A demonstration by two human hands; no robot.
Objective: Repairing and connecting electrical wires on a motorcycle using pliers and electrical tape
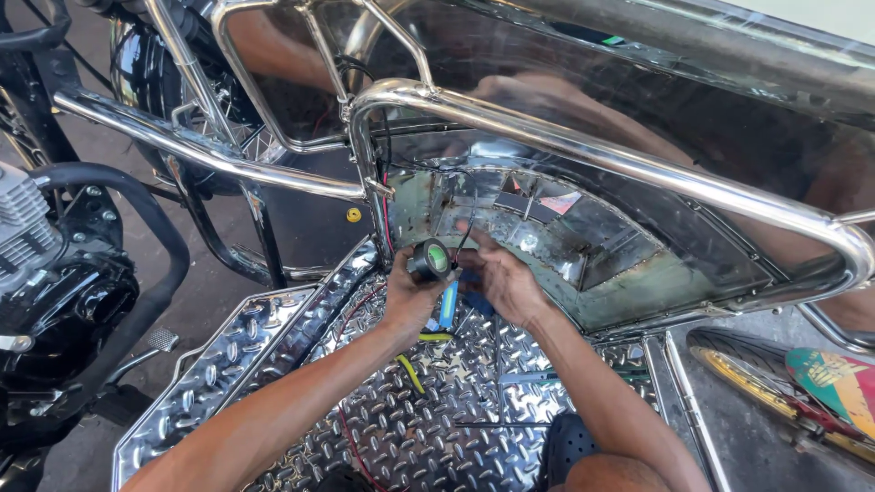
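Note:
My left hand (407, 296) grips a roll of black electrical tape (429, 261) with a green core, held up near the curved metal wheel-arch panel (583, 246) of a sidecar. Just to its right, my right hand (503, 281) pinches the end of the tape strip, and a thin black wire (468, 228) rises from my fingers toward the panel. A blue-handled tool (448, 303) shows between the two hands; which hand holds it is hard to tell. Both forearms reach in from the bottom of the view.
Shiny diamond-plate flooring (419, 410) lies under my arms, with red and yellow wires (410, 372) on it. Polished steel tubing (583, 150) frames the sidecar. A motorcycle engine (46, 273) stands at left. A tyre and a multicoloured board (834, 383) sit at right.

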